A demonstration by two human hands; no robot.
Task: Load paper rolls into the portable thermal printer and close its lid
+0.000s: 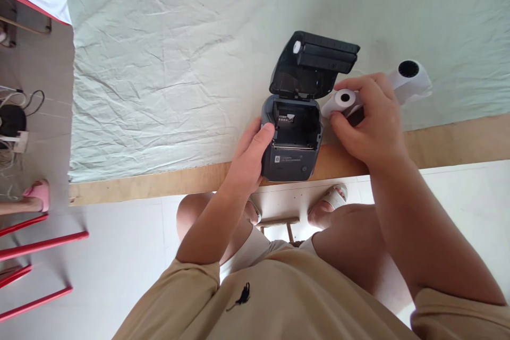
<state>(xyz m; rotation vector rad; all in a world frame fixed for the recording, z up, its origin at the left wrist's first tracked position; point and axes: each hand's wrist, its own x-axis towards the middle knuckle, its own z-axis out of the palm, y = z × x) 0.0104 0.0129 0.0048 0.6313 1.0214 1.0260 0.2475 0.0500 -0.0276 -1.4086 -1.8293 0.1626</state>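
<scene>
Roll-handling step, apparently: open printer [292,168], paper roll [332,108] just beside its right side.
Left hand [252,154] grips the printer's left side, fingers partly hidden; front lettering [290,159] is illegible. Next move calls for keeping clear of the raised lid [286,73]. Right hand [378,122] pinches the roll, covering its far end. The white object [416,84] beyond is unclear.

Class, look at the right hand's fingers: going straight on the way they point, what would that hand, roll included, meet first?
Most likely the open printer, at the side below its raised lid. The white roll in the right hand appears right beside it; depth is unclear.
</scene>
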